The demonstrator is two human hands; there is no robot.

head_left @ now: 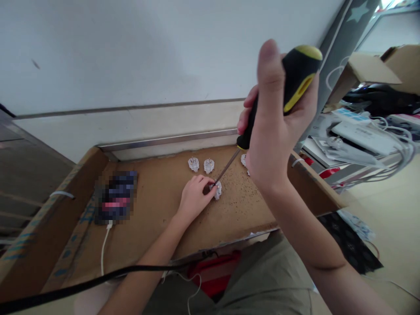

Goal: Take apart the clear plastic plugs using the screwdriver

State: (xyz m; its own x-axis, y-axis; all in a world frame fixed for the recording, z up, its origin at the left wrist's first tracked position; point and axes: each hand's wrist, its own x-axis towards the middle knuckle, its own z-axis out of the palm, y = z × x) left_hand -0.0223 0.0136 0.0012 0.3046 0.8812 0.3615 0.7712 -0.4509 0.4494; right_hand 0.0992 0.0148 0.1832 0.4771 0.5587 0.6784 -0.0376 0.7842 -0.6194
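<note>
- Screwdriver [245, 138]: gripped by its black-and-yellow handle in my right hand [274, 127], the fingers wrapped round it and the thumb pointing upward along it.
- Shaft: slanted down and to the left, its tip at a white plug piece [217, 191]; the exact contact is too small to confirm.
- Left hand [196, 193]: low over the cardboard-covered tabletop [154, 183], thumb and fingertips closed on that same plug piece.
- Further plug pieces: two stand side by side, pins showing, beyond my left hand [193, 164] [209, 166]; another is partly hidden behind my right hand [243, 159].
- Dark specks [241, 192]: scattered to the right of the held piece; I cannot tell whether they are holes or loose bits.
- Left side: a dark, pixelated object [116, 197], white cable [104, 249] attached at its near end.
</note>
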